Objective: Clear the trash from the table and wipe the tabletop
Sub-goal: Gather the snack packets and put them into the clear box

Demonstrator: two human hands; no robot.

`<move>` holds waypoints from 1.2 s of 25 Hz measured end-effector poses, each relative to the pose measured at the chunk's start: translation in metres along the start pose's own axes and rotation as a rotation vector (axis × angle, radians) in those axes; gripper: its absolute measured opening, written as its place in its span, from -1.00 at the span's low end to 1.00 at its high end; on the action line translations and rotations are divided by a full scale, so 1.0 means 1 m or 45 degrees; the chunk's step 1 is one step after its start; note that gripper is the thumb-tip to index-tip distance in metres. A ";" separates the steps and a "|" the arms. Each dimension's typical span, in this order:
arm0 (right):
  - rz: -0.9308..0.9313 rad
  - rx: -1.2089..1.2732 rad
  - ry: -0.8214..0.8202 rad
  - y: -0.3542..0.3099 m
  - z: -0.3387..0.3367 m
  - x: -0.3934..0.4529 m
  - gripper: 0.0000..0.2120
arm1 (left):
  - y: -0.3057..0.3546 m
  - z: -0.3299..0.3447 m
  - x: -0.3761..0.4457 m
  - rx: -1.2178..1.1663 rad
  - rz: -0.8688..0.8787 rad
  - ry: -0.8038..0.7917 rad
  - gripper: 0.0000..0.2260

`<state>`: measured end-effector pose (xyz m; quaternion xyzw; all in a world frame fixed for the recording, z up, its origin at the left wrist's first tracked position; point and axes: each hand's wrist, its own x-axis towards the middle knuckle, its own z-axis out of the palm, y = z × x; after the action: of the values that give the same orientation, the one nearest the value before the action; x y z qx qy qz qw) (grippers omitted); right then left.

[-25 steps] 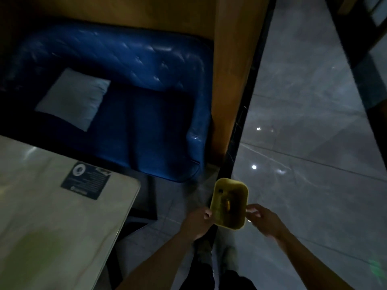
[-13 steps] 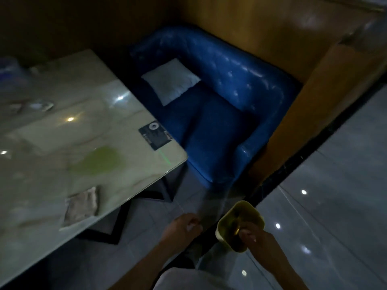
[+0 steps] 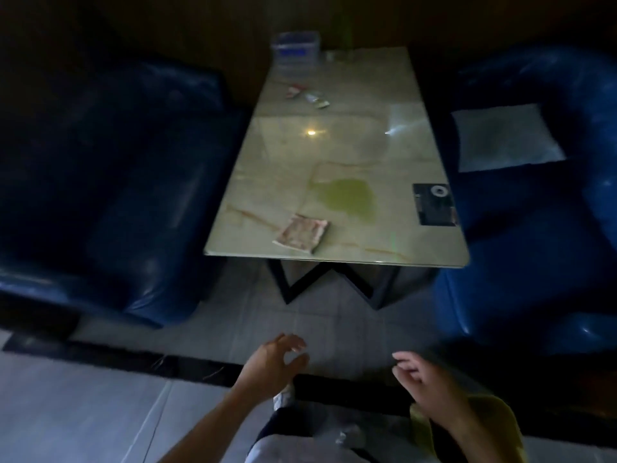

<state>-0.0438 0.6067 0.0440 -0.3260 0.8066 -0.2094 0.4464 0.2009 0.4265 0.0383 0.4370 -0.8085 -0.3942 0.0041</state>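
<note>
Hovering low in the frame over the floor, the left hand (image 3: 272, 364) is spread with fingers loosely curled, holding nothing. The right hand (image 3: 425, 384), at lower right, is likewise slack and empty as far as the blur allows; a yellow container (image 3: 494, 426) sits just beneath its wrist, but I cannot tell whether it is touched.

Ahead, in the middle of the frame, stands the table (image 3: 394, 260). Near its front edge lies a folded cloth (image 3: 302, 233), flat and limp; it looks soft and light, best pinched at a corner or gathered from above. Just beyond it, toward centre right, spreads a green spill (image 3: 347, 197), which will likely smear unless wiped inward. A dark card (image 3: 434, 203) lies at the right edge.

Toward the top of the frame, small wrappers (image 3: 309, 95) are scattered; they are probably thin, crinkly and nearly weightless, so pinching each at an edge or sweeping them together should serve. Behind them sits a clear box (image 3: 295, 48). Blue sofas flank both sides, the right one (image 3: 547, 255) bearing a pale cushion (image 3: 507, 138).
</note>
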 end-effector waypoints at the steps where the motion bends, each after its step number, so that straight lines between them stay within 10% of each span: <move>1: -0.020 -0.020 -0.027 -0.006 0.006 0.004 -0.85 | -0.013 -0.006 -0.012 -0.041 -0.070 0.050 -0.81; 20: -0.453 -0.256 -0.294 -0.277 0.244 0.039 -0.79 | -0.292 -0.163 -0.186 -0.349 -0.567 0.544 -0.84; 30: -0.138 0.042 -0.057 -0.287 0.267 0.057 -0.84 | -0.324 -0.271 -0.048 -0.325 -0.214 0.305 -0.93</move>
<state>0.2599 0.3528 0.0535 -0.3665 0.7739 -0.2392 0.4578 0.5537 0.1889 0.0331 0.5427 -0.7062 -0.4378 0.1228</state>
